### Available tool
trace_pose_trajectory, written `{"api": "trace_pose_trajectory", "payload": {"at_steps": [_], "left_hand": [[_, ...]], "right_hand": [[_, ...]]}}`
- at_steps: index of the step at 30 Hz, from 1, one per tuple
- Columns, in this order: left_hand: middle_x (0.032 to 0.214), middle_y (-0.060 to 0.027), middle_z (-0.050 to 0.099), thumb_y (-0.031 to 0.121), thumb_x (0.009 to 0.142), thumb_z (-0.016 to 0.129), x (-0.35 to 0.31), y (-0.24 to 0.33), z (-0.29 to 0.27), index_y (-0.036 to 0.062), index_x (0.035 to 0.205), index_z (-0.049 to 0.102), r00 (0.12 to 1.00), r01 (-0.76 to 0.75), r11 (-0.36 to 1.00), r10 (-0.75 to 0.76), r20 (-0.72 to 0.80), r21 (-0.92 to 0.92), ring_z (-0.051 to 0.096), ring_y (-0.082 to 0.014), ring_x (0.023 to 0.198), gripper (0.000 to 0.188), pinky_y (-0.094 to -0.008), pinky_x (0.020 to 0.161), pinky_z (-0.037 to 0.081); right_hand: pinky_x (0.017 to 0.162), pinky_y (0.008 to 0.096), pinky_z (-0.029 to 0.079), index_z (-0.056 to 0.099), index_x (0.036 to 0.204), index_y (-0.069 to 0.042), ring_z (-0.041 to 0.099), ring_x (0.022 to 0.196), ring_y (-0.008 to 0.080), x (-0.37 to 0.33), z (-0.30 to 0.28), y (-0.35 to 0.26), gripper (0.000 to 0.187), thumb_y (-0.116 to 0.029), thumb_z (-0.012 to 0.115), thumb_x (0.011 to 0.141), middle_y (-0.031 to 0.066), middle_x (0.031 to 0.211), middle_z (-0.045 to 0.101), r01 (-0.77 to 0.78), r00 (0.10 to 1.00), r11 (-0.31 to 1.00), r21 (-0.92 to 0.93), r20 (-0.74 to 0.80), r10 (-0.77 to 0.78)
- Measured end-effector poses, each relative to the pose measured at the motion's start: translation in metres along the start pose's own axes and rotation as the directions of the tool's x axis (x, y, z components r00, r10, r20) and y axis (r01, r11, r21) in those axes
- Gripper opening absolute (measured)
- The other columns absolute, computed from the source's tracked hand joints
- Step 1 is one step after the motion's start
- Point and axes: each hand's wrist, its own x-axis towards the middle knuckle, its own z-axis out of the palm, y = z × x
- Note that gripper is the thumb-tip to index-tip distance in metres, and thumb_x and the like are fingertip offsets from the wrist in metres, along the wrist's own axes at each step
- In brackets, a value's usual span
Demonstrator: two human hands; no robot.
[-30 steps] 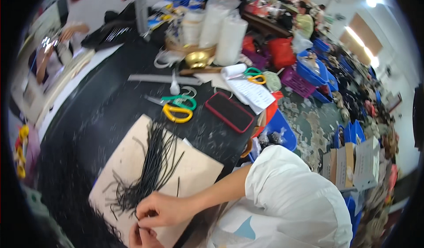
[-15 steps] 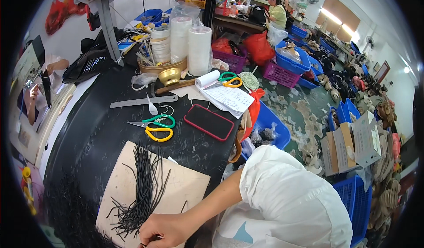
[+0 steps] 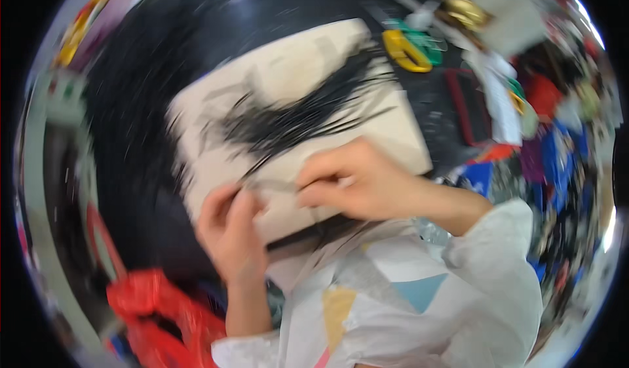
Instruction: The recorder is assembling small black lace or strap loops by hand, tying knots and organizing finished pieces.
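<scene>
Over the near part of a beige board [image 3: 295, 60], my left hand [image 3: 232, 230] pinches at the end of a thin black cord, its thumb and fingertips together. My right hand [image 3: 363, 181] faces it from the right, fingers and thumb also closed in a pinch. A thin dark strand, smeared by motion, seems to run between the two hands. Just beyond them a loose bundle of black cords [image 3: 308, 116] lies across the board, fanned out at its left end.
Many more black strands cover the dark table [image 3: 275, 1] on the left. Beyond the board's right side are scissors with yellow and green handles [image 3: 407, 52], a red-edged phone [image 3: 468, 106], paper sheets [image 3: 499, 99] and a brass bowl [image 3: 466, 13]. Red plastic bags [image 3: 164, 315] hang lower left.
The view has swung down and turned, blurring the picture. My left hand has come into sight, and both hands are now above the board's near part.
</scene>
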Motion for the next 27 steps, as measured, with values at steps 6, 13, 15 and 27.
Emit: {"api": "trace_pose_trajectory", "payload": {"at_steps": [6,13,15,27], "left_hand": [[0.081,-0.0114,0.061,-0.006,0.076,0.059,-0.011,-0.016,-0.002,-0.0056,0.093,0.057,0.992,0.073,0.987,-0.058,0.109,-0.140,0.061,-0.0157,0.070,0.017,-0.0240,0.065,0.050],[0.081,-0.0128,0.061,-0.005,0.076,0.061,-0.014,-0.026,-0.005,-0.0076,0.092,0.059,0.986,-0.047,0.999,0.045,0.161,0.010,0.061,-0.0157,0.072,0.016,-0.0234,0.066,0.050],[0.079,-0.0122,0.061,-0.004,0.076,0.061,-0.013,-0.022,-0.003,-0.0077,0.092,0.059,0.992,0.028,0.998,-0.020,0.123,-0.062,0.060,-0.0147,0.069,0.016,-0.0228,0.064,0.050],[0.069,-0.0051,0.061,0.000,0.070,0.067,-0.014,-0.022,-0.017,-0.0041,0.078,0.063,0.860,0.061,0.923,-0.243,0.450,0.381,0.055,-0.0056,0.060,0.010,-0.0189,0.054,0.045]], "right_hand": [[0.052,0.0174,0.042,0.056,0.076,-0.004,0.055,0.061,0.0046,0.007,0.019,0.007,0.010,-0.005,0.066,0.075,0.0026,0.072,0.061,-0.322,0.933,0.657,0.682,0.112,0.341],[0.051,0.0154,0.039,0.054,0.075,-0.006,0.052,0.059,0.0029,0.008,0.028,0.019,0.011,-0.005,0.065,0.074,0.0006,0.069,0.059,-0.274,0.913,0.725,0.632,-0.067,0.403],[0.052,0.0158,0.039,0.055,0.076,-0.006,0.052,0.059,0.0033,0.006,0.029,0.022,0.011,-0.006,0.066,0.074,0.0006,0.069,0.059,-0.237,0.927,0.798,0.553,-0.118,0.357],[0.064,0.0292,0.048,0.061,0.094,0.003,0.063,0.069,0.0227,0.055,0.030,-0.002,0.029,-0.012,0.061,0.069,0.0156,0.078,0.063,0.006,0.964,1.000,0.023,0.265,-0.012]]}}
